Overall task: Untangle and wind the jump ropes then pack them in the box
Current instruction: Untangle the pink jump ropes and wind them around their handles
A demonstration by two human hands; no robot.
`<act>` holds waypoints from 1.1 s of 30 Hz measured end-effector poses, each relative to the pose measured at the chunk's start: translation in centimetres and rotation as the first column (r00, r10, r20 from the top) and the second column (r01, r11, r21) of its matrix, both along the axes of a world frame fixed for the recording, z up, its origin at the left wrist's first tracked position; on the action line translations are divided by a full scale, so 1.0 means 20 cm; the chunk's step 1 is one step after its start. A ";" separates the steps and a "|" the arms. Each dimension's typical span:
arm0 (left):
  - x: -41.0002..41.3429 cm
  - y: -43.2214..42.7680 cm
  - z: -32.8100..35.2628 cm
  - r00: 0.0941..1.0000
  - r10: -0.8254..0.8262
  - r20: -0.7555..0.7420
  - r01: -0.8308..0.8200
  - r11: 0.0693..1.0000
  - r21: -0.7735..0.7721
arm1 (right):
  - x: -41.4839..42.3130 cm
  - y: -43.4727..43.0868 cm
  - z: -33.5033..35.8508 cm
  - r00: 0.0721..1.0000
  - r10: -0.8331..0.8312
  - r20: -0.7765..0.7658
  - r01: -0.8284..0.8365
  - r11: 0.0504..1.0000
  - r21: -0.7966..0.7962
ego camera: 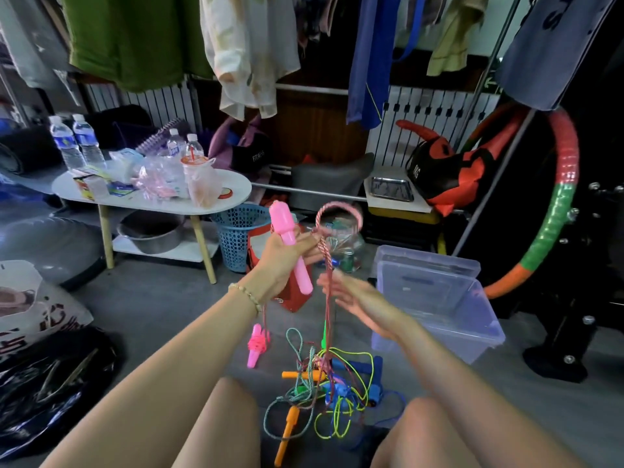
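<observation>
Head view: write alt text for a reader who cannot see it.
A seated person's left hand holds up a pink jump-rope handle while the open right hand reaches toward its hanging cord. Tangled coloured ropes lie on the floor beside an open clear box.

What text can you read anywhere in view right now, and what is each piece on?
"FITNESS": on the black bag, slightly blurred.
"RKG": on the black-and-red bag.
Water bottle labels: too small to read.
Red print on the white bag: too blurred to read.

Hanging clothes, white oval table w/ water bottles, blue basket beside it, striped hoop rt.
</observation>
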State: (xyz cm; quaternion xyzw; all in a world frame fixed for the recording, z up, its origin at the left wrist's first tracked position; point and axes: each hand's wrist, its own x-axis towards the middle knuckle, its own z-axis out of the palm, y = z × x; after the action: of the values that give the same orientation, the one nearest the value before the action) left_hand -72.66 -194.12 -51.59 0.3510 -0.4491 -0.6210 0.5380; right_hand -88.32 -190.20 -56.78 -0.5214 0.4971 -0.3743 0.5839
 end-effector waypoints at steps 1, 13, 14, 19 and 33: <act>0.00 -0.02 0.02 1.000 0.008 -0.008 -0.008 1.000 -0.010 | 0.01 0.02 -0.02 0.997 0.052 -0.062 -0.053 0.999 -0.006; 0.00 0.00 -0.15 0.863 -0.219 0.455 0.199 0.976 0.092 | 0.03 -0.21 0.39 0.964 -0.230 0.134 0.256 0.939 -0.229; -0.02 0.02 -0.17 0.853 -0.210 0.477 0.210 0.976 0.055 | 0.04 -0.22 0.43 0.964 -0.225 0.143 0.253 0.939 -0.232; -0.06 0.00 -0.10 0.878 -0.068 0.473 0.130 0.986 -0.100 | 0.06 -0.26 0.49 0.939 -0.269 0.215 0.313 0.926 -0.210; 0.03 -0.14 0.00 0.948 0.028 0.316 -0.036 0.999 0.018 | -0.01 -0.09 0.09 0.995 -0.093 -0.019 0.089 0.986 -0.143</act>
State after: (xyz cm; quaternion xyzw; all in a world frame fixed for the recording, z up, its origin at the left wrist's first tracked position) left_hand -72.09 -196.95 -51.61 0.4593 -0.5160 -0.5535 0.4652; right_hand -88.43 -192.06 -54.93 -0.5430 0.4999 -0.4285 0.5213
